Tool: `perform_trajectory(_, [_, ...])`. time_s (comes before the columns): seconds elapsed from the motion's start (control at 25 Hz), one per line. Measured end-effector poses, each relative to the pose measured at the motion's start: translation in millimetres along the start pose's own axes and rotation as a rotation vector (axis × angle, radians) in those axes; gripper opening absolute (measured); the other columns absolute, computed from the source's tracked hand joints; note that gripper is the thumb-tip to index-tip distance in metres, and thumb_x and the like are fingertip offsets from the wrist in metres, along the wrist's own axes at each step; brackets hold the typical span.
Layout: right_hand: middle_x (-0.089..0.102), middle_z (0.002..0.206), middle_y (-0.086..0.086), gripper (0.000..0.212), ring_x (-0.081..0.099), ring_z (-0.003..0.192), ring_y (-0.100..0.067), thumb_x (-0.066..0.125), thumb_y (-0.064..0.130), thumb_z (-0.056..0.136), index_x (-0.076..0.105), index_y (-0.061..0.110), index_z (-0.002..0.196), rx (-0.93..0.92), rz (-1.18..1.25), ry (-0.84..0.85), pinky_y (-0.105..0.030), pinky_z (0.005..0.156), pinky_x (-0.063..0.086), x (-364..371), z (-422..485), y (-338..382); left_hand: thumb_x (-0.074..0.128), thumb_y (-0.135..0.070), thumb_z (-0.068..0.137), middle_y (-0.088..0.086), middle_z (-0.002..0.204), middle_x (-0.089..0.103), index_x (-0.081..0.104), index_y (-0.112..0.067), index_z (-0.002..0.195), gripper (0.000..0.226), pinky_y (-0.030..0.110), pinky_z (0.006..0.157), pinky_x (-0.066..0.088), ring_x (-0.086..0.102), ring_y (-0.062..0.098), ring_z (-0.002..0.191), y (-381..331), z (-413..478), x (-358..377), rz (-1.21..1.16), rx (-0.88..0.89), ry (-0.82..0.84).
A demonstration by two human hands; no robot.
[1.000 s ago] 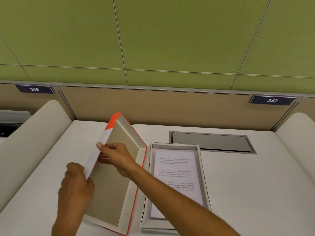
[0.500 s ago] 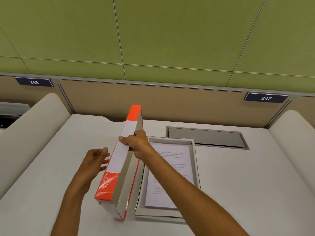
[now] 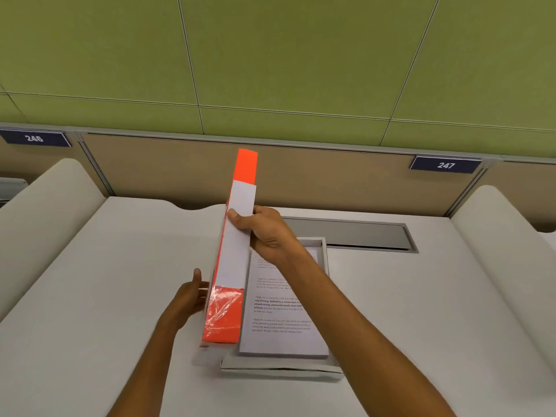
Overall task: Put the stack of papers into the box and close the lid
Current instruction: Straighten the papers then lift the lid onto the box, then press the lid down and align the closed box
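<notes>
Papers (image 3: 282, 311) already lie inside the box (image 3: 326, 260), so only closing remains. Just left of the box, the left hand (image 3: 191, 299) rests open-fingered against the lid (image 3: 233, 266), which stands on edge; farther back, the right hand (image 3: 264, 230) is clamped on its upper edge.

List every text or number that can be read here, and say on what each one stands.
"246": dark blue plate on the partition, left.
"247": dark blue plate on the partition, right.
White printed sheet on the paper stack in the grey box: paragraphs of text, too small to read.
Orange and white lid: no text.
</notes>
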State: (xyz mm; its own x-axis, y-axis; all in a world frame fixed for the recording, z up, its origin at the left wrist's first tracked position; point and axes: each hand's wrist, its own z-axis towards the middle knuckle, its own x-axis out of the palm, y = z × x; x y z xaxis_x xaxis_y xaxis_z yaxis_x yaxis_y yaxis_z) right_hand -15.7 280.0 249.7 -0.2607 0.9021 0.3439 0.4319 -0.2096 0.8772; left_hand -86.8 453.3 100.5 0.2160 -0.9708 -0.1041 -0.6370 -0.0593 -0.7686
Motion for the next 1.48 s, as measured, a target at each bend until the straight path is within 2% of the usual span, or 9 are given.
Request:
perform_trajectory(0.16, [0.068,0.116,-0.014,0.037,0.067,0.096,-0.026,0.067,0.004,0.089,0.060,-0.007,0.123,-0.026,0.038,0.047,-0.039,0.092,0.058,-40,-18,14,0.030,-0.070,0.089,0.023,0.116,0.069,0.063,-0.009,0.120,0.076,0.051,0.093,0.053,0.067,0.039,0.104,7,9,8,-0.119,-0.061,0.110])
perform_trajectory(0.28, [0.074,0.108,-0.011,0.034,0.073,0.089,-0.021,0.071,0.010,0.087,0.065,-0.004,0.117,-0.076,-0.030,0.011,-0.031,0.081,0.062,-88,-33,15,0.031,-0.072,0.087,0.004,0.098,0.079,0.071,-0.021,0.108,0.069,0.036,0.070,0.057,0.076,0.021,0.085,5,8,15,-0.014,0.007,0.061])
perform_trajectory(0.36, [0.076,0.106,-0.010,0.034,0.075,0.091,-0.021,0.074,0.020,0.085,0.069,0.000,0.112,-0.106,-0.147,-0.062,-0.029,0.077,0.063,-124,-44,12,0.030,-0.073,0.086,-0.001,0.093,0.080,0.070,-0.026,0.109,0.066,0.029,0.064,0.057,0.077,0.016,0.081,4,4,19,0.094,0.074,0.045])
perform_trajectory(0.44, [0.077,0.106,-0.010,0.038,0.075,0.096,-0.025,0.073,0.031,0.085,0.070,0.004,0.111,-0.096,-0.290,-0.146,-0.036,0.083,0.062,-157,-50,5,0.031,-0.075,0.083,0.000,0.099,0.077,0.067,-0.026,0.115,0.069,0.031,0.072,0.058,0.075,0.021,0.090,6,0,27,0.158,0.127,0.036])
perform_trajectory(0.52, [0.075,0.109,-0.011,0.042,0.074,0.098,-0.028,0.068,0.039,0.087,0.068,0.006,0.113,-0.064,-0.411,-0.214,-0.047,0.092,0.058,-183,-50,-8,0.031,-0.074,0.080,0.000,0.114,0.071,0.061,-0.026,0.124,0.072,0.039,0.089,0.055,0.068,0.024,0.106,9,-3,38,0.224,0.208,0.009])
perform_trajectory(0.64, [0.071,0.117,-0.011,0.048,0.071,0.104,-0.029,0.059,0.046,0.091,0.063,0.009,0.121,-0.043,-0.495,-0.258,-0.053,0.097,0.054,-209,-48,-34,0.027,-0.061,0.093,0.008,0.134,0.061,0.047,-0.022,0.140,0.064,0.048,0.104,0.046,0.060,0.031,0.120,17,-3,56,0.398,0.297,-0.071])
perform_trajectory(0.8, [0.056,0.140,-0.013,0.065,0.059,0.123,-0.032,0.056,0.048,0.090,0.046,0.008,0.140,0.021,-0.501,-0.275,-0.055,0.107,0.046,-228,-45,-69,0.026,-0.060,0.092,0.008,0.126,0.066,0.048,-0.023,0.136,0.062,0.049,0.098,0.053,0.066,0.030,0.108,30,-1,65,0.511,0.353,-0.162])
perform_trajectory(1.0, [0.055,0.140,-0.014,0.054,0.060,0.123,-0.031,0.051,0.038,0.097,0.044,0.008,0.141,0.065,-0.468,-0.282,-0.052,0.107,0.046,-239,-41,-98,0.029,-0.055,0.094,0.008,0.117,0.069,0.052,-0.018,0.132,0.057,0.050,0.094,0.056,0.069,0.028,0.100,44,6,70,0.570,0.434,-0.213])
perform_trajectory(1.48, [0.048,0.146,-0.013,0.053,0.054,0.128,-0.033,0.049,0.030,0.100,0.039,0.005,0.145,0.111,-0.474,-0.306,-0.049,0.109,0.044,-244,-34,-118,0.026,-0.056,0.091,0.010,0.107,0.068,0.055,-0.015,0.124,0.061,0.046,0.090,0.057,0.067,0.025,0.092,62,21,78,0.636,0.451,-0.291])
